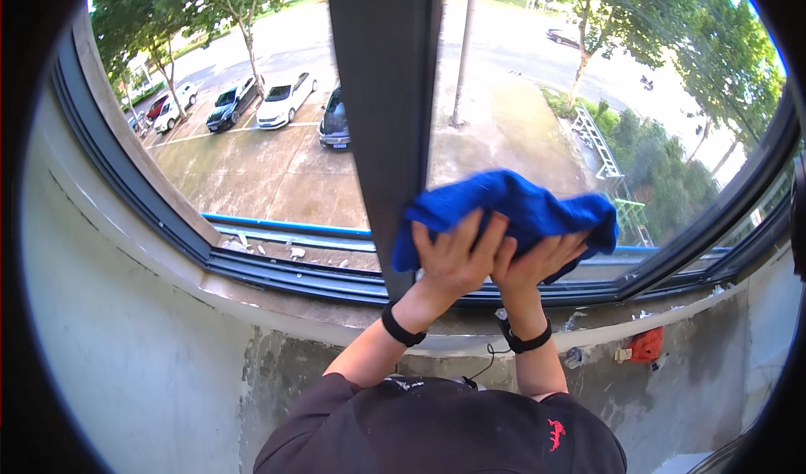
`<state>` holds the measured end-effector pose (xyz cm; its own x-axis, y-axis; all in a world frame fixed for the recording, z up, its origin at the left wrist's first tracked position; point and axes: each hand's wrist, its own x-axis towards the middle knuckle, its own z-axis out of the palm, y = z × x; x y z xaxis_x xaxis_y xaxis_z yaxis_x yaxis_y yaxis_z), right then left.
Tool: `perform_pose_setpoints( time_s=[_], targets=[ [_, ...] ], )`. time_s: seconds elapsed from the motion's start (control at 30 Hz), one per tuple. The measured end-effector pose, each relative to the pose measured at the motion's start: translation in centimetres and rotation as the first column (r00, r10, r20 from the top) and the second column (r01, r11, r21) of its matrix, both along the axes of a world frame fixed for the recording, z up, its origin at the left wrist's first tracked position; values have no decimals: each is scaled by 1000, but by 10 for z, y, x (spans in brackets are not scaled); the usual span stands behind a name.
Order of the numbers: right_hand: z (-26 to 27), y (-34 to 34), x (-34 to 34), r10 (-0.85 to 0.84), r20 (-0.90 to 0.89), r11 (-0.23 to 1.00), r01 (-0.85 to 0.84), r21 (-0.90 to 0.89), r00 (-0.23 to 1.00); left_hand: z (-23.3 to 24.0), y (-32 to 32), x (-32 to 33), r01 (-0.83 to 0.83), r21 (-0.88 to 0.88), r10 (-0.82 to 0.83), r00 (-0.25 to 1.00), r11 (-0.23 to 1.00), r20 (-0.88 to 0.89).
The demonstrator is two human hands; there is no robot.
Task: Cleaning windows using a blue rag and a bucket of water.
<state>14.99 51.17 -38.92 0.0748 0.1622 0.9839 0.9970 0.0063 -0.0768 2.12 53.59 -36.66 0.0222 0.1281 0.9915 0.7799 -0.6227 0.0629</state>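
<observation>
Both my hands press a blue cloth (510,190) against the lower part of the window pane (504,127), just right of the dark upright frame bar (387,96). My left hand (463,247) has its fingers spread over the cloth's left half, close to the bar. On the right half lies my right hand (538,260), its fingers tilted up and to the right. The two hands almost meet at the thumbs. The cloth is bunched, its edge is blurred, and parts of it are hidden behind my fingers. Each wrist wears a black band.
Below runs the dark window track (302,279), with white debris (297,253) on the outer ledge to the left. More scraps lie on the sill (466,324). Under it, an orange-red thing (647,345) shows at the wall's right. Parked cars (286,99) and trees stand outside.
</observation>
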Motion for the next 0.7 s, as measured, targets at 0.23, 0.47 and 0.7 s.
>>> perform_pose_setpoints(
  time_s=[0.23,0.47,0.7],
  targets=[
    [-139,-23,3,37,-457,952,-171,-255,889,-107,-21,-9,523,-571,-599,798,633,67],
    [-165,-69,-6,-176,-158,782,41,-622,972,-184,-41,-33,323,-569,-553,781,756,-291],
    [-92,-57,-13,-102,-231,907,-4,-420,968,-105,-34,-34,355,-417,-445,884,837,-140]
  ],
)
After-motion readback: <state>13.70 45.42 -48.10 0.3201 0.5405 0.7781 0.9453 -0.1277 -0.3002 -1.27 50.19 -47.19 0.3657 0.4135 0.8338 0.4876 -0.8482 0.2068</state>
